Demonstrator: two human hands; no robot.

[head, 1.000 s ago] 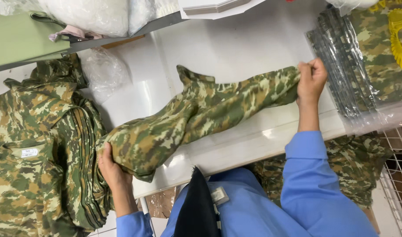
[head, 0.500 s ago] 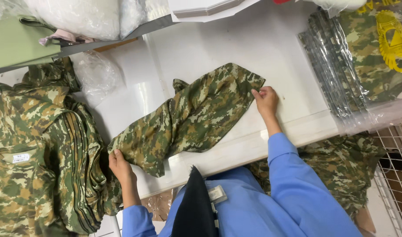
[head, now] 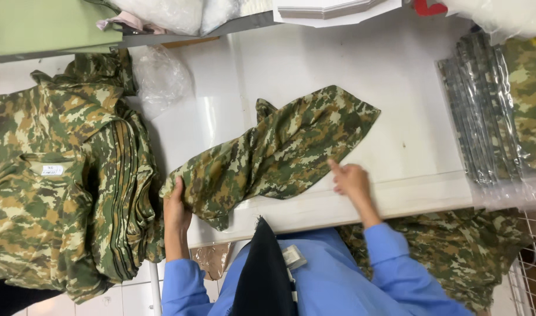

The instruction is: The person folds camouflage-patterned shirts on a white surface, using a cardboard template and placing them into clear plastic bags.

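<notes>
On the white table, a folding step: the left hand pinches the camouflage garment at 8 o'clock, the right hand lies open, smoothing its 4 o'clock edge; squaring likely follows.

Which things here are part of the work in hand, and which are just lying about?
In hand:
- camouflage garment spread on the white table
- left hand, grip on the garment's near-left edge
- right hand, fingers touching its lower edge

Lying about:
- stack of camouflage garments at left
- clear plastic bags at right
- crumpled clear bag
- green cloth
</notes>
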